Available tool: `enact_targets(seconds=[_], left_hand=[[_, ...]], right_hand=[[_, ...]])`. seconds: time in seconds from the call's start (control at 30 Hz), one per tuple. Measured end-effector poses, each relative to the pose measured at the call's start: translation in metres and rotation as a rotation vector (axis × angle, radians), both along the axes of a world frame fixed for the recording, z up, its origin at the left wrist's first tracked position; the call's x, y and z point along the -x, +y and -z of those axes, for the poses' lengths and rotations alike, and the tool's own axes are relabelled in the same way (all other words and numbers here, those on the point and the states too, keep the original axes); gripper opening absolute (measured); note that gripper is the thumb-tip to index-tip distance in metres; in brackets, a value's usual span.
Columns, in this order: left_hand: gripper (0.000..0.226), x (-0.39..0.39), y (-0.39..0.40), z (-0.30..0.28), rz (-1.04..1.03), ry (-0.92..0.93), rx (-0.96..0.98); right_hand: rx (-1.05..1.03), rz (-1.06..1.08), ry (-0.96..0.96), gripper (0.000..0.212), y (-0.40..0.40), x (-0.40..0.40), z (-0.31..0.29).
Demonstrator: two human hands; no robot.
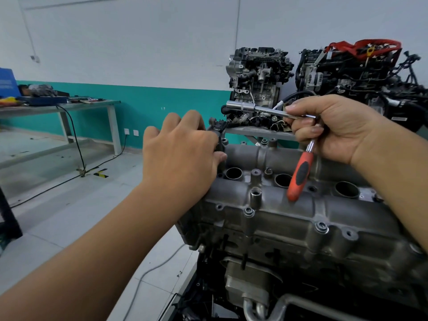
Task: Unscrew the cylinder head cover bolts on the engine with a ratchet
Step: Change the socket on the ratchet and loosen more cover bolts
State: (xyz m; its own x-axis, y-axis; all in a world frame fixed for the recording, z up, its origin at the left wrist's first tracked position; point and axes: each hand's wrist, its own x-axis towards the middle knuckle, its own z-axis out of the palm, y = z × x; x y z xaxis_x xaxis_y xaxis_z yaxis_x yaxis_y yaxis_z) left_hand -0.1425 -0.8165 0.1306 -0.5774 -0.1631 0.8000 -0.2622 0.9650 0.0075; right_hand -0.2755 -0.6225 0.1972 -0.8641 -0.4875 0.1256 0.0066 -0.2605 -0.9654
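Observation:
The grey cylinder head cover (289, 218) of the engine fills the lower right, with bolts (249, 212) (321, 227) along its near edge. My right hand (328, 128) grips the ratchet (301, 172) above the cover; its red and black handle hangs down and its extension with the socket (240, 105) points left, off the engine. My left hand (183, 154) reaches over the cover's far left end, fingers curled at a spot hidden behind the hand. Whether it holds anything I cannot tell.
Two other engines (259, 86) (361, 77) stand on a bench against the wall behind. A table (69, 107) with a blue tool case (41, 100) is at the left, and a black cable (76, 144) trails from it across the tiled floor.

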Motion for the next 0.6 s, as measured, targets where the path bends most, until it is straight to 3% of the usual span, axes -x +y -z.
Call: enact_targets(seconds=[0.2, 0.4, 0.6], left_hand=[[0.011, -0.0033, -0.0053, 0.0018, 0.092, -0.04, -0.217], [0.022, -0.0064, -0.0013, 0.0062, 0.047, 0.037, -0.163], [0.008, -0.0047, -0.0055, 0.0017, 0.134, 0.027, -0.282]], right_hand=[[-0.005, -0.002, 0.002, 0.02, 0.0003, -0.0009, -0.0001], [-0.002, -0.01, 0.003, 0.023, 0.0003, -0.0019, -0.0008], [0.006, -0.018, -0.004, 0.025, 0.0001, -0.0016, 0.0]])
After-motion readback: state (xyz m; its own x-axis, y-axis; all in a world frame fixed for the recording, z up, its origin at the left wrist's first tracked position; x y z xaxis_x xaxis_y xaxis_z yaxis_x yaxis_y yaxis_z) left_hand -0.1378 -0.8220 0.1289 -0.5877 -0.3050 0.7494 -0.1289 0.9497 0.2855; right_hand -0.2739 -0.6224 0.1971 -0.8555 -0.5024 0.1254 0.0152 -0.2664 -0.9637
